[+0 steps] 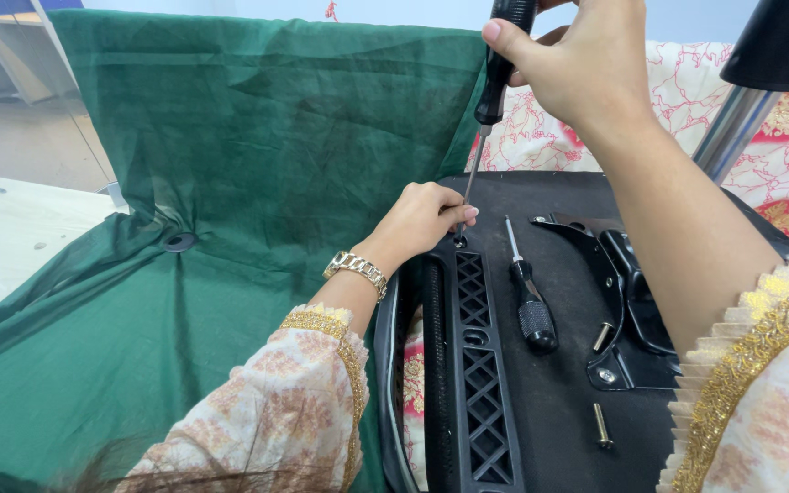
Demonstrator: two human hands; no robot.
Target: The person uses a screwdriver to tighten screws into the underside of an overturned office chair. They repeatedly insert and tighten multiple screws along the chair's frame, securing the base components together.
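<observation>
At centre, on the black chair base: long screwdriver, upright, tip in a hole at the head of the black lattice armrest bracket. Right hand: grip wrapped around the screwdriver's black handle from above. Left hand: fingertips pinching the shaft just above the tip; gold watch on the wrist. Second, shorter screwdriver lying flat just right of the bracket. Two loose bolts near a black metal mounting plate. Green cloth draped at left
</observation>
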